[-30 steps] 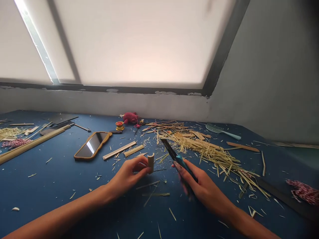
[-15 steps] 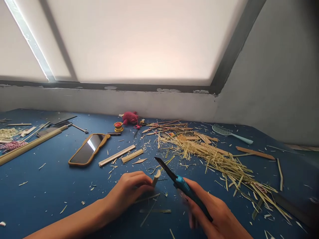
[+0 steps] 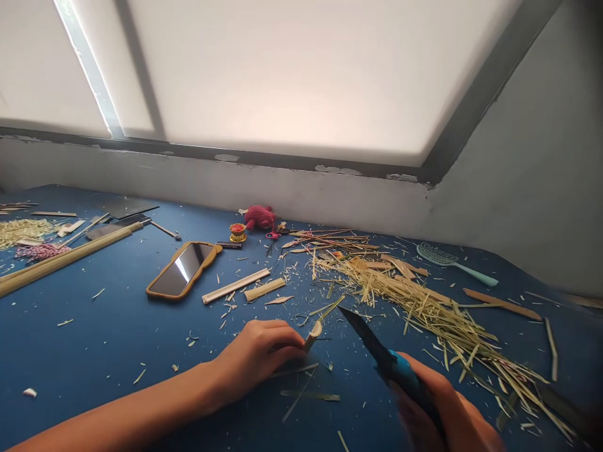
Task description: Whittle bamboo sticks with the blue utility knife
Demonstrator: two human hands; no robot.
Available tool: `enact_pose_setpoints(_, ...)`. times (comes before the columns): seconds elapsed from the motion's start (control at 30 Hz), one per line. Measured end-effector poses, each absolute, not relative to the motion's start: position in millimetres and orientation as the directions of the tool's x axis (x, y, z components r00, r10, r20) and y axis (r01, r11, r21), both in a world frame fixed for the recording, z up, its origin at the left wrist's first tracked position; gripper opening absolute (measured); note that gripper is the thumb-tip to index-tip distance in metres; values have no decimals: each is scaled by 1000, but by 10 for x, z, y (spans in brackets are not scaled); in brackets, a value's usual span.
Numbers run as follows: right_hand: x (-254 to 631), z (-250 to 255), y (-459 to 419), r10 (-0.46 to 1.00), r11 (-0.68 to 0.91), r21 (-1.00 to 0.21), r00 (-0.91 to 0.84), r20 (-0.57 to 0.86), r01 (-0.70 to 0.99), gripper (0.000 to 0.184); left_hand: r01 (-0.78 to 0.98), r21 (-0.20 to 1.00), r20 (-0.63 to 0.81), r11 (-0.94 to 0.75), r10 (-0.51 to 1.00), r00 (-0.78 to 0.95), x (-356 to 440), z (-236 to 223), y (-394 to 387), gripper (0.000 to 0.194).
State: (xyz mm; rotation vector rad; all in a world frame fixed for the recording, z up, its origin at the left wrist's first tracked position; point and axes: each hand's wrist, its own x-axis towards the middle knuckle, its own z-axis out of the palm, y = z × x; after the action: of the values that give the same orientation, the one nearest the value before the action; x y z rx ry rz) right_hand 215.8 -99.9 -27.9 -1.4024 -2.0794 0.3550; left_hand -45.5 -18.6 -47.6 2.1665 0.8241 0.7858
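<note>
My left hand point(image 3: 268, 351) is closed around a short piece of split bamboo point(image 3: 313, 335), its curved pale end sticking up past the fingertips near the blue tabletop. In my right hand point(image 3: 443, 402) is a utility knife point(image 3: 400, 370) with a blue and black handle. Its dark blade points up and to the left, apart from the bamboo. Thin bamboo slivers point(image 3: 311, 395) lie just in front of the left hand. The lower part of the bamboo piece is hidden by my fingers.
A phone in a wavy brown case point(image 3: 183, 271) lies left of centre, beside flat bamboo strips point(image 3: 235, 286). A heap of shavings point(image 3: 424, 307) spreads to the right, with a pale green hairbrush point(image 3: 456, 263) behind. Long bamboo sticks point(image 3: 70, 257) lie at left, a red plush toy point(image 3: 260, 217) at the back.
My right hand with the knife has moved right and down, away from the bamboo piece. The left hand keeps its hold. The view has shifted and tilted slightly.
</note>
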Motion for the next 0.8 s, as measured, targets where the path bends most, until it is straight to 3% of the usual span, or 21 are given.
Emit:
enact_pose_setpoints(0.17, 2128, -354, -912, 869, 494, -423, -411, 277, 759, 32, 329, 749, 284, -575, 727, 625, -458, -458, -194, 20)
enact_pose_setpoints(0.3, 2114, -275, -903, 847, 532, -413, -458, 271, 739, 31, 331, 752, 286, -570, 735, 615, -454, -459, -195, 20)
enact_pose_setpoints(0.6, 2042, -45, -1027, 913, 398, -518, -273, 302, 757, 31, 334, 748, 282, -574, 730, 623, -452, -442, -201, 23)
enact_pose_setpoints(0.8, 2024, -129, -998, 920, 392, -542, -331, 210, 743, 27, 333, 746, 287, -577, 729, 622, -463, -450, -212, 22)
